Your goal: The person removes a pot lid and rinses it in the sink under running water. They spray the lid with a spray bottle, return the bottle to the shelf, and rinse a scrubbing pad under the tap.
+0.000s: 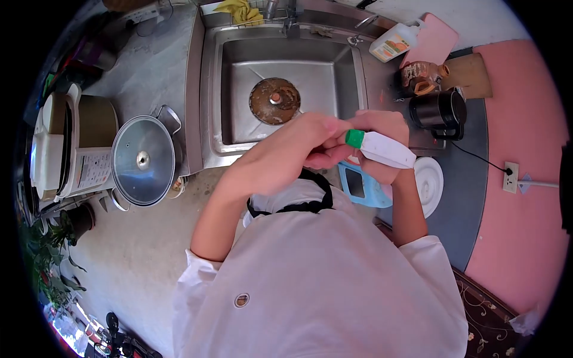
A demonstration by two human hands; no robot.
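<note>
Bottle (387, 149): likely light, squeezable, slick; grip mid-body.
Right hand (389, 124): fingers clamped round bottle.
Left hand (285, 151): near cap (354, 138); cannot tell finger closure.

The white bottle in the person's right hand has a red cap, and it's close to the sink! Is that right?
Not quite: the cap is green, not red, as the head view shows. The rest is right: the white bottle is in the person's right hand, close to the sink.
</note>
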